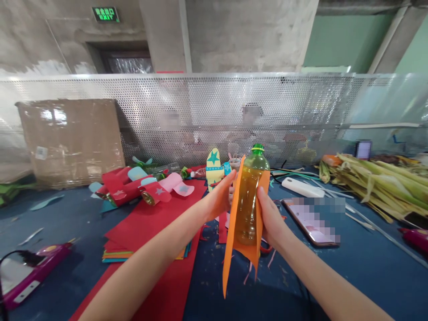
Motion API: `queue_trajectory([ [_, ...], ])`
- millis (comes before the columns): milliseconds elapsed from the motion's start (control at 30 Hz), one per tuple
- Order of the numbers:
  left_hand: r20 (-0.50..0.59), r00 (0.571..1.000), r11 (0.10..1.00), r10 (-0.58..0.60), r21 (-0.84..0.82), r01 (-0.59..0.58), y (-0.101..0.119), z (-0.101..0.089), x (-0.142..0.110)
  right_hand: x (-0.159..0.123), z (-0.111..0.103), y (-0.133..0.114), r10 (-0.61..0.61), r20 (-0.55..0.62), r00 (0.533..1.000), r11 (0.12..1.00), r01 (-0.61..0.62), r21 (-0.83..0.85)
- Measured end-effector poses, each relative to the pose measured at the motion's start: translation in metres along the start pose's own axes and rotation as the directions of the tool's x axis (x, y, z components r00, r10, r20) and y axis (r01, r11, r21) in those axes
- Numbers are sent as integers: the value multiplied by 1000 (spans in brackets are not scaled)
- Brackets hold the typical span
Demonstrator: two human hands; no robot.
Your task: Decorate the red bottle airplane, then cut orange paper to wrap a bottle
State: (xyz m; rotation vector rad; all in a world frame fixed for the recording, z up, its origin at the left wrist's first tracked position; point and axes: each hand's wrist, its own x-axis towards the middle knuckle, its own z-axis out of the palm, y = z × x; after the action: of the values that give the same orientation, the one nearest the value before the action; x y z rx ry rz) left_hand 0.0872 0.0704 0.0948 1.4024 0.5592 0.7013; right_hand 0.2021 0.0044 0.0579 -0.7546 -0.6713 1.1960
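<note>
I hold a plastic bottle of amber liquid with a green cap upright above the table. An orange paper sheet curls round its back and sides. My left hand presses the sheet's left edge against the bottle, fingers closed round it. My right hand grips the sheet's right edge and the bottle's lower side.
Red paper sheets and a coloured stack lie left. Paper-craft planes and a star-marked rocket sit behind. A phone, white case, corn husks, pink glue guns and cardboard surround me. People sit behind a mesh screen.
</note>
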Motion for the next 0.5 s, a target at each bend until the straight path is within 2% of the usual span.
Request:
queue_trajectory([
  [67, 92, 988, 978, -121, -159, 134, -8, 5, 1, 1, -1, 1, -40, -11, 999, 998, 40, -43],
  [167, 66, 983, 952, -171, -245, 182, -15, 13, 0, 2, -3, 3, -100, -31, 995, 990, 96, -100],
  [267, 22, 987, 957, -158, -245, 158, -20, 16, -1, 2, -5, 4, -169, -41, 985, 973, 160, -166],
  [333, 4, 994, 966, -106, -236, 104, -24, 16, -1, 2, -6, 5, -214, -27, 977, 952, 202, -229],
  [433, -24, 1000, 980, -20, -200, 15, -30, 14, 0, 2, -7, 5, -256, 23, 966, 923, 251, -290],
  [500, -28, 1000, 984, -3, -178, -2, -33, 13, 0, 1, -6, 5, -303, 68, 951, 894, 308, -325],
])
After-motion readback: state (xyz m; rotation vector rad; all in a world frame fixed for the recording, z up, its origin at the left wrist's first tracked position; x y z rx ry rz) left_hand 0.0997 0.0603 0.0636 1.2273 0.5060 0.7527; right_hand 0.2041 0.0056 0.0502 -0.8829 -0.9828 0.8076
